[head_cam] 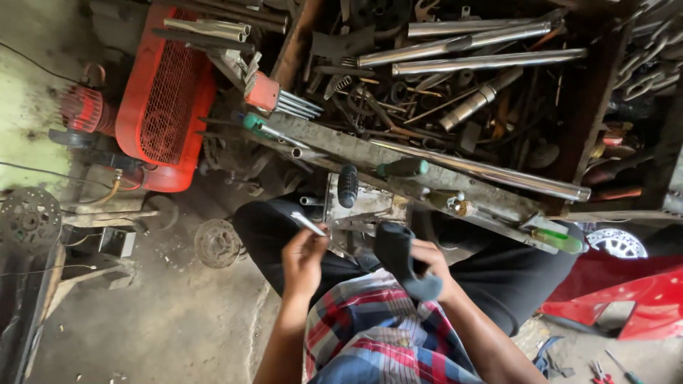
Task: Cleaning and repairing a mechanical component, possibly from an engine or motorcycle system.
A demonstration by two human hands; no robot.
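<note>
Two hands work at a metal part held in the lap, below a cluttered tool shelf

Largest first: the red compressor (165, 99) stands at ten o'clock, the shelf of steel tubes (469, 60) at one o'clock, and the long steel bar (427, 167) crosses the middle; the grey metal part (359, 213) sits at centre, just under the bar. Right hand (420, 267), at five o'clock of the part, is closed around a dark cloth (402, 259); left hand (304, 259), at seven o'clock, pinches a thin metal pin (307, 223) between thumb and fingertips. Judging from this, a firm cloth grip and a straight-held pin would keep the work steady
</note>
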